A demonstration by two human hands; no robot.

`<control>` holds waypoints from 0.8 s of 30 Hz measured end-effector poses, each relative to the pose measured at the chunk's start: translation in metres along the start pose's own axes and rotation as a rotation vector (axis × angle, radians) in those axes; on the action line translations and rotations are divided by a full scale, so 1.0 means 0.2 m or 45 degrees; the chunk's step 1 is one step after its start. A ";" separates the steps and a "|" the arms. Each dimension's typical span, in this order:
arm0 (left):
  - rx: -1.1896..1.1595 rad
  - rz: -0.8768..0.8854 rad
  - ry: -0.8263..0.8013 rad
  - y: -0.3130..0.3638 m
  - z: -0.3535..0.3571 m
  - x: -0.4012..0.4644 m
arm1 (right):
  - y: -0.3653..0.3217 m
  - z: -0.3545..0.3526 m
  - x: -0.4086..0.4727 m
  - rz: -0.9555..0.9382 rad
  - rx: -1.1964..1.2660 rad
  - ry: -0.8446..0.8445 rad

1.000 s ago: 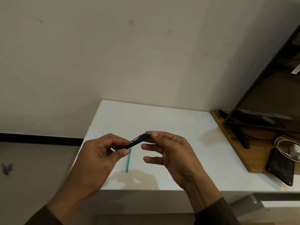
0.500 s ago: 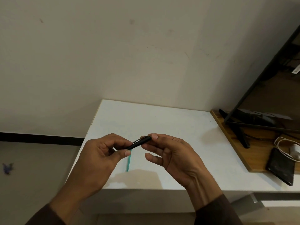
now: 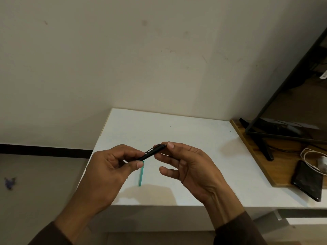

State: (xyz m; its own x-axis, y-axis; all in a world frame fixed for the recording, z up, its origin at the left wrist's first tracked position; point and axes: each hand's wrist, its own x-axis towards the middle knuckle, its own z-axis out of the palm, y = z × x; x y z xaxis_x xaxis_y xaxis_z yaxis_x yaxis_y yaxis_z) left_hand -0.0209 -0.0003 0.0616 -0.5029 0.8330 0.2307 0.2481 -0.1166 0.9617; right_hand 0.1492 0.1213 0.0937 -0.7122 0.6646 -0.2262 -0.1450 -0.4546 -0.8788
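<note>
We work the black pen [image 3: 153, 153] at its upper end, both hands gripping it.
Our left hand [image 3: 109, 172] pinches its lower end and our right hand [image 3: 191, 167] pinches the end pointing to 2 o'clock, above the white table [image 3: 177, 128]. A teal refill [image 3: 141, 175] lies at the pen's 6 o'clock. Since half a second ago the right hand's lower fingers have spread, but the pen has barely shifted, so we judge the step unfinished.

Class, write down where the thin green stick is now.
In the head view, the green stick lies flat on the white table, front left, under the black pen that the left hand and right hand hold.
</note>
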 end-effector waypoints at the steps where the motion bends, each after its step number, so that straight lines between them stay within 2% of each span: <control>1: -0.003 -0.002 -0.003 0.00 0.00 0.00 | 0.00 0.00 0.00 -0.004 -0.010 0.005; 9: 0.018 -0.013 -0.002 -0.01 0.00 0.00 | 0.01 -0.02 0.02 -0.044 -0.047 0.018; 12: 0.023 -0.032 -0.011 -0.02 -0.01 0.00 | -0.01 -0.07 0.02 -0.080 -0.123 0.103; 15: 0.035 -0.070 0.011 -0.02 -0.02 0.00 | -0.07 -0.23 -0.01 -0.216 -0.578 0.500; 17: 0.047 -0.085 0.024 -0.03 -0.02 0.00 | -0.07 -0.38 -0.03 -0.181 -0.977 0.812; 18: 0.039 -0.092 0.024 -0.04 -0.01 0.00 | -0.05 -0.45 -0.03 -0.109 -1.101 0.892; 21: 0.046 -0.122 0.018 -0.05 0.02 0.01 | 0.05 -0.54 0.02 0.122 -1.322 0.863; 24: 0.066 -0.149 0.014 -0.06 0.04 0.00 | 0.15 -0.53 0.09 0.165 -1.400 0.784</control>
State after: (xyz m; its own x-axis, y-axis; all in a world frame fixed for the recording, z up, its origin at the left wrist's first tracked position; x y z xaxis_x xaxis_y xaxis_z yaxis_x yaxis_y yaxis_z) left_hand -0.0181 0.0053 0.0489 -0.5398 0.8333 0.1189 0.2293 0.0097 0.9733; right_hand 0.2049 0.1824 0.0194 -0.1989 0.9516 -0.2342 0.7576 -0.0023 -0.6527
